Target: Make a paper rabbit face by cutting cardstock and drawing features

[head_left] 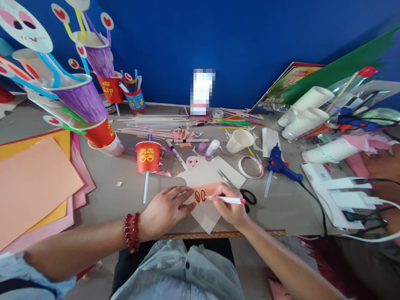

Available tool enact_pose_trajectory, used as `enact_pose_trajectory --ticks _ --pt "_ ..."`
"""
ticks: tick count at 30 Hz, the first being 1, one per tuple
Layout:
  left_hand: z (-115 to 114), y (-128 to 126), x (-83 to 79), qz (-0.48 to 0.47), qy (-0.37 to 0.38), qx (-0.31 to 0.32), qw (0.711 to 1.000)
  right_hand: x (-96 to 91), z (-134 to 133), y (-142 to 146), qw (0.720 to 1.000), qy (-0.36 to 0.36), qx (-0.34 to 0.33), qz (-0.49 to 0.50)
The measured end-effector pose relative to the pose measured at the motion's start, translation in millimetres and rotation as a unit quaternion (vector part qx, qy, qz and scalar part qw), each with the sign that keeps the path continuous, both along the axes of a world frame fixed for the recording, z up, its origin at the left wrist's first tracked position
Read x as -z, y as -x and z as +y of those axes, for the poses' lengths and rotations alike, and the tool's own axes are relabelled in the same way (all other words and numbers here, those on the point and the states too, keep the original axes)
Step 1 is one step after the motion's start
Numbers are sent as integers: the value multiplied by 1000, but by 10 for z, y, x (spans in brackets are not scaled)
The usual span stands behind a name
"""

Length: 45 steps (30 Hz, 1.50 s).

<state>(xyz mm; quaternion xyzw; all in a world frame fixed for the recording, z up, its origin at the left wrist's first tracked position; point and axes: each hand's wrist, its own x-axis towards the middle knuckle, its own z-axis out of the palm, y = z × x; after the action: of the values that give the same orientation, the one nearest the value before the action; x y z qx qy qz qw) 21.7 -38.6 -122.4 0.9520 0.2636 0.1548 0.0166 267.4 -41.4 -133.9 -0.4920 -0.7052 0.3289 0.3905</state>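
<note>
My right hand (230, 207) grips a white marker pen (231, 200) with a red end. The pen's tip touches one of two black-outlined ovals on an orange paper strip (213, 189). Beside the ovals, the fingers of my left hand (167, 208) lie stretched over the strip's left end. Under the strip is a white sheet of paper (208, 218) with a cut edge. Black-handled scissors (248, 198) lie just past my right hand, their blades on the white sheet. A small drawn face (194, 162) lies at the sheet's upper left.
A red paper cup (148, 156) on a straw, a tape roll (251, 167), a blue glue gun (283, 164) and a white power strip (334, 196) surround the work. Decorated cups (81, 100) stand left above coloured paper (40, 183). Another person's hand (383, 166) shows at right.
</note>
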Motion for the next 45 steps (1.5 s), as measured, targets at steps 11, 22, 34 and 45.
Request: enact_pose_trajectory --ticks 11,22,34,45 --pt "0 -5 -8 7 0 -1 1000 -69 5 27 1000 3 -7 2" --pt "0 -4 0 4 0 1 1000 11 -9 0 999 13 11 34" --pt "-1 -10 -18 0 -5 0 1000 7 2 8 1000 -7 -7 8" --pt "5 -17 -17 0 -10 -5 1000 14 -3 7 1000 3 -6 9"
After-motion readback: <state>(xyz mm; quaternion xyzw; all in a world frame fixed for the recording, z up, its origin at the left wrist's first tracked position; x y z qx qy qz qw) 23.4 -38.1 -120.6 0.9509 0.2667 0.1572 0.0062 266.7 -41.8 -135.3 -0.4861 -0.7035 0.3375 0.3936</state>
